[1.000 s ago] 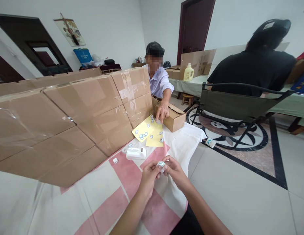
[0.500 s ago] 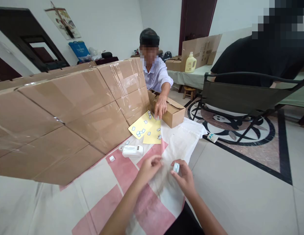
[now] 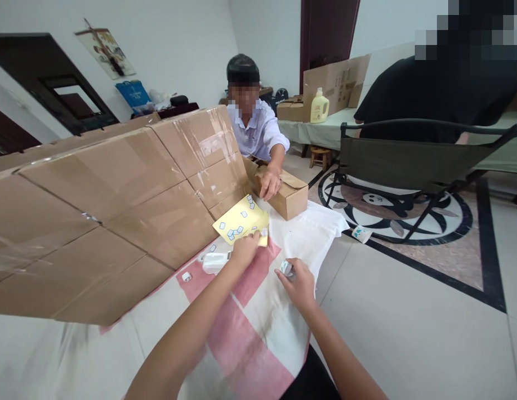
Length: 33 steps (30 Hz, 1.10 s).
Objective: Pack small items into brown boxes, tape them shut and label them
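Note:
My left hand [image 3: 245, 250] reaches over the near edge of a yellow sheet [image 3: 236, 215]. Its fingers are drawn together at the paper, and what lies between them is hidden. Several small white labels with blue outlines are scattered across the yellow surface. In my right hand [image 3: 300, 280] is a small white roll with teal print [image 3: 286, 269], gripped between thumb and fingers above the cloth. Beside my left forearm lies a white handheld dispenser [image 3: 214, 263], partly covered by the arm. A small white block [image 3: 186, 276] rests to its left.
Stacked taped cartons [image 3: 129, 189] wall off the left side. Opposite me, a co-worker's hand [image 3: 270, 183] hangs near the sheet's far edge, beside a small cardboard box [image 3: 292, 201]. A pink-and-white cloth [image 3: 245, 339] covers the table. To the right stands a folding chair [image 3: 408, 158] with a person seated.
My left hand has moved forward and left onto the yellow sheet. My right hand has shifted slightly left and up, and the roll in it has turned. The co-worker's hand has lifted slightly.

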Each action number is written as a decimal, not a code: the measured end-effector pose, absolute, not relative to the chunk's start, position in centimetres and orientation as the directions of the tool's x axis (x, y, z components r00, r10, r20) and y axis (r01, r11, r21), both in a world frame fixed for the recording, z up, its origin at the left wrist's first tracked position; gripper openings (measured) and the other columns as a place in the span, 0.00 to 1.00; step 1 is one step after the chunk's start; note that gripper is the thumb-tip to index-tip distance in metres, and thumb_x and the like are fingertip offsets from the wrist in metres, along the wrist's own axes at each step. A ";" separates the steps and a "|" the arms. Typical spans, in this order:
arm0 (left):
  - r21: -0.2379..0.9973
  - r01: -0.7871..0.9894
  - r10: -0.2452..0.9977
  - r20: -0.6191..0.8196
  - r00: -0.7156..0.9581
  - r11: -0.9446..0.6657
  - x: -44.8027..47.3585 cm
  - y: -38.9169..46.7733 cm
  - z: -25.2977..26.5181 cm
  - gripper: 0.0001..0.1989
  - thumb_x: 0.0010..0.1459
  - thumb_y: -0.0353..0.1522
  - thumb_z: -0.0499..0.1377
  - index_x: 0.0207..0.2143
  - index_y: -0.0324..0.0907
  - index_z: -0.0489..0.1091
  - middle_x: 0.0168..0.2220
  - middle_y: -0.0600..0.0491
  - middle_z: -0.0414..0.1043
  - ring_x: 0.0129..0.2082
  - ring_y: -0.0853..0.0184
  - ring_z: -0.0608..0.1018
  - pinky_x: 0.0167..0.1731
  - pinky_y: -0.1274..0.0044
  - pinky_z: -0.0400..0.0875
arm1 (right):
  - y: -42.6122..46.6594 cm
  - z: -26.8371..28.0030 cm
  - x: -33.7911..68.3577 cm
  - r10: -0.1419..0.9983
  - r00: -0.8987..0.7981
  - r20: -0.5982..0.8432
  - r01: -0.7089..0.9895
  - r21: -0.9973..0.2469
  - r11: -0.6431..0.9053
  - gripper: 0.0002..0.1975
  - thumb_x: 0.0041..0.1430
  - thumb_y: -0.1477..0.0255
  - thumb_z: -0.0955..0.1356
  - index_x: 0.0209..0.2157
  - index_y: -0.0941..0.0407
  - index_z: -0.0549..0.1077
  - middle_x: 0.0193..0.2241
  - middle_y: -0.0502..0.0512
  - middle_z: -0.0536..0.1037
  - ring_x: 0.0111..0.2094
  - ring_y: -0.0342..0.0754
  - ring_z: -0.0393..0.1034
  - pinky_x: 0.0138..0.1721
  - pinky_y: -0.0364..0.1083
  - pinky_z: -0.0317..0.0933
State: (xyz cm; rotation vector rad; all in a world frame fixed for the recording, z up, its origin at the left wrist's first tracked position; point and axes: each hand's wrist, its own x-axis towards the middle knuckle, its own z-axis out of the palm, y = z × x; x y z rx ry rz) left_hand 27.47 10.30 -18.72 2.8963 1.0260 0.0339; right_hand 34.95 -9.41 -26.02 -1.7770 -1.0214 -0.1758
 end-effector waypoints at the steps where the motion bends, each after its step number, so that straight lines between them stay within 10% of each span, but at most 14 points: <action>1: 0.102 0.639 0.643 0.015 0.766 -0.763 27.2 10.7 -18.1 0.18 0.66 0.40 0.59 0.54 0.40 0.69 0.46 0.48 0.75 0.43 0.62 0.79 0.47 0.62 0.76 | -9.4 -26.0 35.0 0.552 0.628 0.548 0.703 -0.703 -0.102 0.14 0.64 0.59 0.70 0.42 0.55 0.71 0.33 0.54 0.77 0.32 0.49 0.71 0.34 0.47 0.63; 13: 0.640 0.512 0.789 0.261 0.556 -0.573 25.9 21.3 -8.8 0.22 0.66 0.44 0.53 0.50 0.36 0.72 0.44 0.45 0.80 0.36 0.63 0.81 0.33 0.73 0.75 | -9.5 -25.5 34.8 0.567 0.668 0.482 0.653 -0.745 -0.137 0.12 0.63 0.61 0.71 0.41 0.54 0.72 0.31 0.52 0.76 0.31 0.49 0.71 0.32 0.46 0.61; 26: 0.180 0.531 0.556 0.388 0.735 -0.828 30.5 19.4 -6.7 0.17 0.60 0.30 0.54 0.48 0.53 0.76 0.49 0.52 0.80 0.45 0.58 0.79 0.43 0.71 0.68 | -9.4 -26.0 34.9 0.561 0.672 0.483 0.658 -0.737 -0.154 0.12 0.63 0.62 0.70 0.41 0.54 0.71 0.31 0.52 0.76 0.31 0.49 0.71 0.32 0.46 0.60; 33: 0.129 0.513 0.500 0.515 0.697 -0.848 29.5 17.5 -5.5 0.16 0.66 0.35 0.51 0.51 0.52 0.74 0.51 0.54 0.79 0.50 0.59 0.79 0.48 0.70 0.70 | -9.3 -25.8 34.9 0.573 0.665 0.479 0.663 -0.731 -0.158 0.11 0.63 0.62 0.70 0.40 0.54 0.71 0.30 0.52 0.76 0.31 0.50 0.71 0.33 0.46 0.60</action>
